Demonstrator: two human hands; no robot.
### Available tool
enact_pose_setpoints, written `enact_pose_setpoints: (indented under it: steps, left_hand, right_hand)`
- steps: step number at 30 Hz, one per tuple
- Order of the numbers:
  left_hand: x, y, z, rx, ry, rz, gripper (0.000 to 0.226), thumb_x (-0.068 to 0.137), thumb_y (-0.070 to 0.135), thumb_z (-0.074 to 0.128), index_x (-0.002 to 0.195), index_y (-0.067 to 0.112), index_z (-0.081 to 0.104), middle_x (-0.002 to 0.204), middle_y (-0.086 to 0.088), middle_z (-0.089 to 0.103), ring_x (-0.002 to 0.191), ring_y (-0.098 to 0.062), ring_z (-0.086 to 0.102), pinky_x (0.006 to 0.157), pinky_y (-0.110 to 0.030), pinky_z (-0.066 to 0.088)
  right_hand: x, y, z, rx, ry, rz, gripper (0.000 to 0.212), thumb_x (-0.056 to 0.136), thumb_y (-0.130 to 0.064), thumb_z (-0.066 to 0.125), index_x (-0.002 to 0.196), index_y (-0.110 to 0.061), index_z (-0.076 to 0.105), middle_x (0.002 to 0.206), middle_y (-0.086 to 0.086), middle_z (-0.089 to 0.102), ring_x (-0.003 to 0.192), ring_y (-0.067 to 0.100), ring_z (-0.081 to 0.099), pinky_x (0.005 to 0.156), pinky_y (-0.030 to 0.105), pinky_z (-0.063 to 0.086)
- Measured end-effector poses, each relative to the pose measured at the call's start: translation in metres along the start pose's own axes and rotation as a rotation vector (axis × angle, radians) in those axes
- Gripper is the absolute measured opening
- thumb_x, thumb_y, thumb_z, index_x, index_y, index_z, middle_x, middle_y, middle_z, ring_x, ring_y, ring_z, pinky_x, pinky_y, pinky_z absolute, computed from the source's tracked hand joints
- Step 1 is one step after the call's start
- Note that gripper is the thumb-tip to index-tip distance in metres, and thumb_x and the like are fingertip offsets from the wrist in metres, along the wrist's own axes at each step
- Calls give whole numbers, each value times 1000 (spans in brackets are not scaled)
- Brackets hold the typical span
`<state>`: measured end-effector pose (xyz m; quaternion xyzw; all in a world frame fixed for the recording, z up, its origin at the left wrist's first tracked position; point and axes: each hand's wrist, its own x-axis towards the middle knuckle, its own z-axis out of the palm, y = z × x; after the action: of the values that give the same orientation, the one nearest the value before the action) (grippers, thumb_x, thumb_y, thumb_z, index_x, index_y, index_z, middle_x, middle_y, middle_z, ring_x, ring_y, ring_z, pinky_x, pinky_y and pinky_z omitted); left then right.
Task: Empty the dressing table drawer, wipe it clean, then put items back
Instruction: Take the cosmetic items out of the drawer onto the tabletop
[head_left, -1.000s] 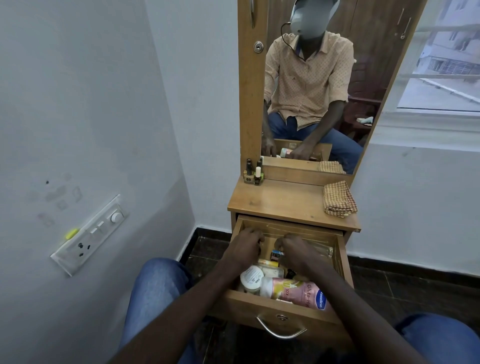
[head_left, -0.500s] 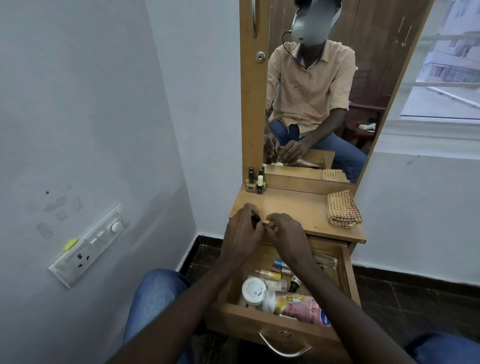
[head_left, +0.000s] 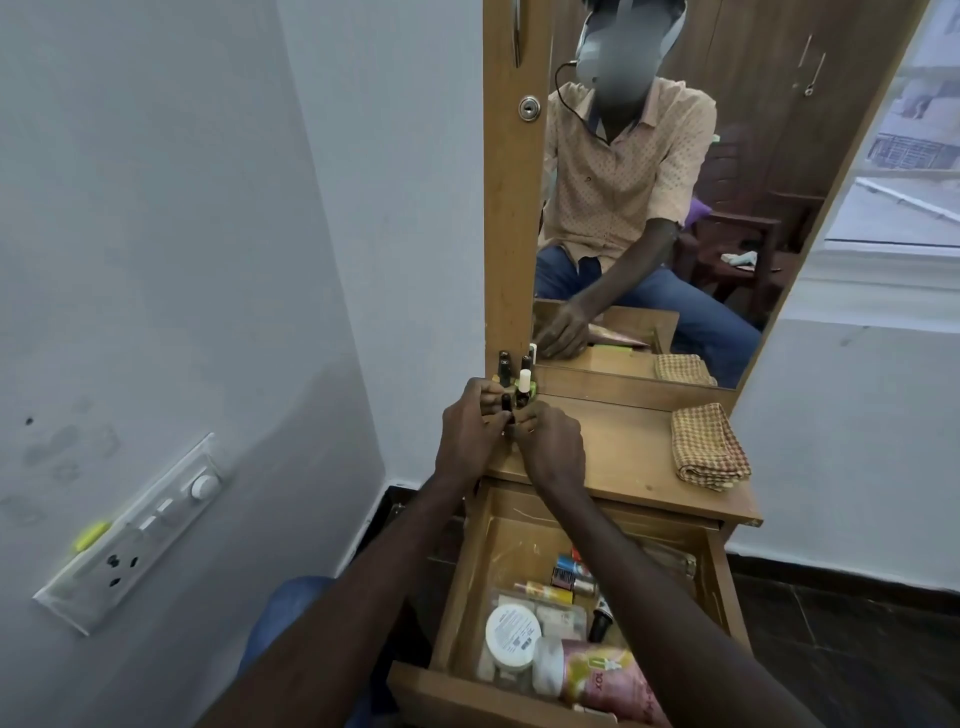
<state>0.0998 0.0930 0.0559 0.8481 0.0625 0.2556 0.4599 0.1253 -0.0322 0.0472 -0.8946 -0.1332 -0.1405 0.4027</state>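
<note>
Wood pretty much everywhere: the dressing table (head_left: 613, 452) is seen from above, with its drawer (head_left: 519, 545) pulled wide open below the top.

Both hands are held up over the back left corner of the top, right in front of a cluster of little bottles (head_left: 506, 369) parked against the mirror (head_left: 675, 218) frame. One white-capped bottle (head_left: 524, 382) is stood at the front of that bunch.

A small dark bottle (head_left: 507, 408) is pinched upright by the left hand (head_left: 470, 434), with the fingers curled in tight around it. The right hand (head_left: 550, 447) is bunched up just beside it, fingertips bent in against the lower end of the same bottle. Whether anything is actually gripped there can't be made out.

Loads of stuff is left in the drawer. A white round jar (head_left: 511, 634) is lying near the front left, with a pink tube (head_left: 597, 675) on its side just beside it at the front wall. A few small tubes and bottles (head_left: 563, 577) are scattered further back, towards the middle.

A checked cloth (head_left: 709, 447) is folded on the right end of the top, well apart from the hands.

On the left wall a switch panel (head_left: 130, 535) can be spotted.
</note>
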Motion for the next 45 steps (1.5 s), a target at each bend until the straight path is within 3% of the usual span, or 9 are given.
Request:
enact_pose_setpoints:
  steps: [4, 11, 18, 23, 31, 34, 38, 42, 45]
  left_hand:
    - [5, -12, 1, 32, -20, 2, 38, 93, 5, 72, 127, 15, 58, 121, 2, 71, 108, -8, 68, 92, -17, 54]
    - [22, -20, 10, 197, 30, 25, 24, 92, 4, 72, 115, 11, 68, 113, -3, 71, 96, -8, 61, 71, 0, 40]
    - [27, -21, 16, 184, 22, -17, 27, 88, 1, 77, 112, 10, 69, 107, -2, 73, 94, -10, 66, 76, -5, 46]
    - [27, -17, 16, 177, 28, -35, 27, 86, 3, 80, 110, 9, 70, 105, -2, 73, 92, -9, 66, 71, -1, 44]
    - [-20, 4, -3, 176, 137, 29, 20, 93, 13, 73, 109, 15, 63, 107, 2, 64, 97, -11, 59, 80, -23, 53]
    - [-69, 17, -14, 179, 43, 160, 15, 96, 14, 69, 108, 18, 61, 105, 5, 61, 94, -6, 56, 77, -13, 46]
    - [-126, 25, -24, 239, -246, 304, 16, 93, 4, 66, 95, 20, 63, 98, 7, 63, 89, -6, 58, 77, -22, 49]
    - [-162, 30, -24, 524, -674, 111, 33, 93, 6, 65, 124, 17, 61, 126, -3, 62, 109, -17, 60, 90, -32, 52]
    - [-177, 35, -22, 670, -772, 18, 46, 95, 5, 59, 139, 11, 50, 139, -14, 54, 122, -28, 57, 97, -38, 50]
  right_hand:
    - [6, 1, 7, 6, 11, 49, 14, 92, -25, 78, 104, -21, 75, 92, -3, 74, 80, 13, 67, 66, 37, 59]
    - [16, -5, 10, -62, 29, 72, 17, 94, -23, 75, 110, -19, 75, 97, 1, 75, 84, 17, 67, 63, 28, 47]
    - [22, -1, 13, -81, 48, 67, 16, 93, -25, 76, 107, -19, 75, 93, 2, 74, 81, 21, 68, 67, 37, 58]
    - [26, 2, 12, -115, 44, 47, 12, 91, -28, 78, 101, -21, 77, 89, 0, 73, 78, 19, 66, 60, 30, 48]
    - [-15, 10, -29, -1, 12, -147, 14, 96, -25, 71, 108, -19, 75, 99, -3, 75, 85, 9, 67, 68, 32, 60]
    - [-46, 21, -50, -59, -32, -255, 14, 97, -25, 70, 109, -19, 75, 100, -4, 74, 83, 6, 65, 69, 27, 58]
    - [-86, 42, -74, -108, -182, -252, 8, 95, -21, 67, 100, -23, 73, 91, -8, 71, 76, 6, 64, 65, 35, 60]
    - [-115, 64, -91, -206, -508, -99, 18, 94, -11, 66, 88, -27, 69, 84, -7, 70, 71, 8, 68, 67, 36, 63]
    - [-135, 72, -94, -297, -588, -57, 25, 94, -3, 59, 84, -23, 70, 80, -4, 68, 67, 10, 67, 65, 33, 62]
